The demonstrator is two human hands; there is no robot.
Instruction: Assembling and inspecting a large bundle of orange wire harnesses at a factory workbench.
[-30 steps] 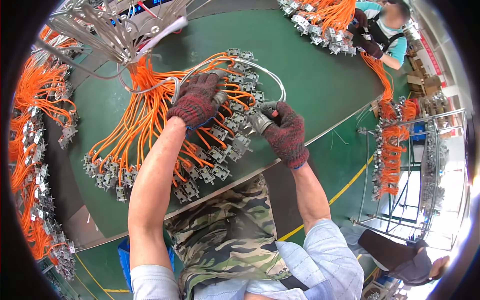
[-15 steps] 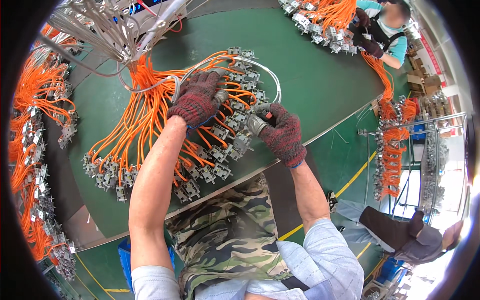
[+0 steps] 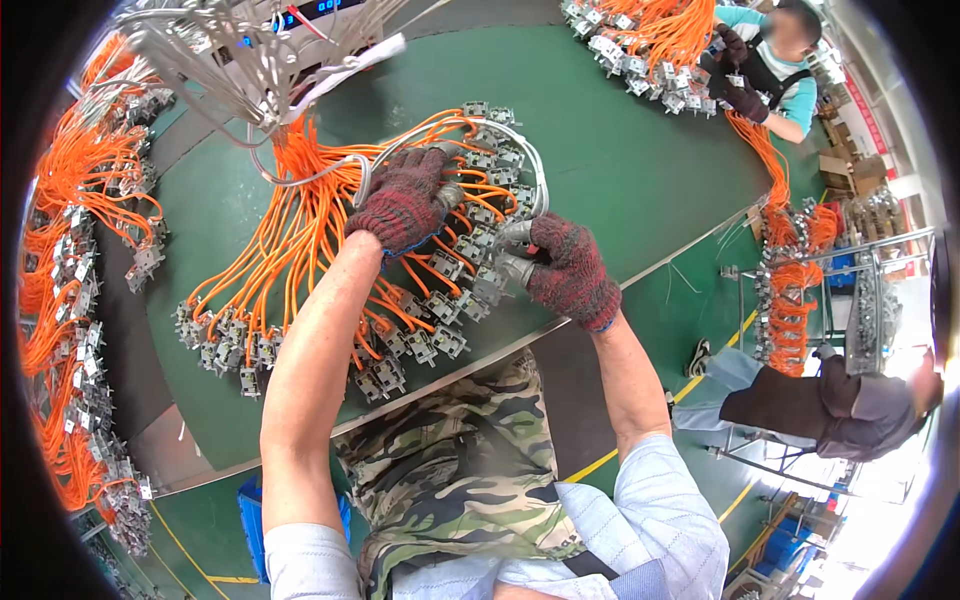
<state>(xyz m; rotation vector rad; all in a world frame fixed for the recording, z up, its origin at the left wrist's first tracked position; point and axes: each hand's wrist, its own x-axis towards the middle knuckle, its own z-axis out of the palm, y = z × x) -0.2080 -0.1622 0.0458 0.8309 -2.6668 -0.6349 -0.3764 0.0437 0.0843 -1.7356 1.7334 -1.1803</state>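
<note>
My left hand [image 3: 405, 200], in a dark red and grey knitted glove, is curled over a fan of orange cables [image 3: 310, 200]; what its fingers grip is hidden beneath them. A pale cable [image 3: 522, 142] loops past that hand and bends down to my right hand [image 3: 572, 275]. The right hand, gloved alike, is closed in a pinch around the cable's end, beside the metal connectors [image 3: 490, 280] on the orange cables. Its thumb and fingertips touch or nearly touch one connector. More connectors [image 3: 235, 340] lie spread left of my left forearm.
The green table [image 3: 620, 150] has its edge close to me. Grey wires [image 3: 225, 70] hang over it. Orange cable bundles [image 3: 95, 200] line the left. A co-worker [image 3: 775, 70] handles similar cables at far right; another person [image 3: 800, 405] stands beside a metal rack [image 3: 880, 260].
My right hand has shifted slightly down, and the pale loop has narrowed. My left hand stays nearly in place. The person by the rack has moved, with the head now further up in the picture.
</note>
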